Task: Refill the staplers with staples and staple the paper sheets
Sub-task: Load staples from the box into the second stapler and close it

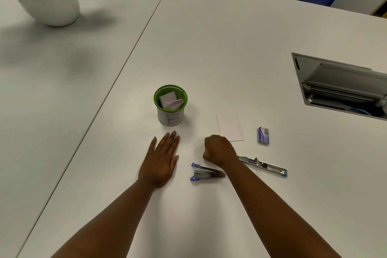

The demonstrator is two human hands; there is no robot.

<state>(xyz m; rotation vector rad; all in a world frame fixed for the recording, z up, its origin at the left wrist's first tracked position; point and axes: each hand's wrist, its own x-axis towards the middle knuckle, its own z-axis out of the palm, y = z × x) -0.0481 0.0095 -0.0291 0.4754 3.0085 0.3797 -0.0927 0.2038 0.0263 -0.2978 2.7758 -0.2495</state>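
Two small metal staplers lie on the white table (pixel 209 48): a closed stapler (pixel 206 173) near the person, and an opened stapler (pixel 263 165) beside it. They look stiff, light and slick; best gripped along the sides. The right hand (pixel 219 150) is clenched above them, grasping nothing visible; the left hand (pixel 162 160) rests flat. Staple box (pixel 263 135), paper sheet (pixel 230 127) and green cup (pixel 170 103) sit beyond.
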